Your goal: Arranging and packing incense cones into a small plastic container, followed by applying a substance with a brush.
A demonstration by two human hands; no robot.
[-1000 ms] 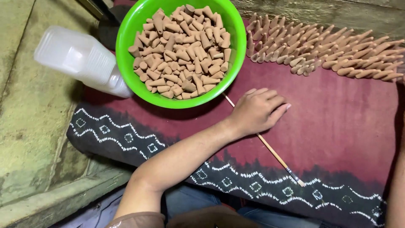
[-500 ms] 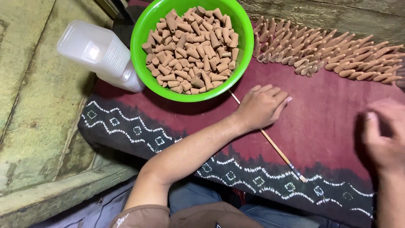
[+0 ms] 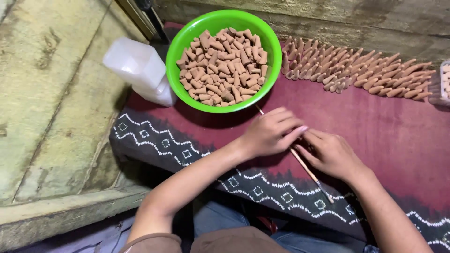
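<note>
A thin wooden brush (image 3: 323,189) lies slantwise on the maroon cloth (image 3: 389,136), its dark tip toward me. My left hand (image 3: 269,133) rests palm down over the brush's upper part, fingers loosely spread. My right hand (image 3: 330,154) meets it from the right, its fingers and thumb closed around the brush shaft just below my left fingertips. Just beyond my left hand stands a green bowl (image 3: 187,35) heaped with tan cones (image 3: 222,65).
Rows of tan cones (image 3: 356,70) stand along the cloth's far edge by a wall. A stack of clear plastic containers (image 3: 138,68) lies left of the bowl. Another clear container (image 3: 443,82) with cones sits at the right edge. Wooden boards lie to the left.
My right hand has come in from the right edge and closed on the brush next to my left hand. The view has shifted, so the bowl and cones sit lower and more central.
</note>
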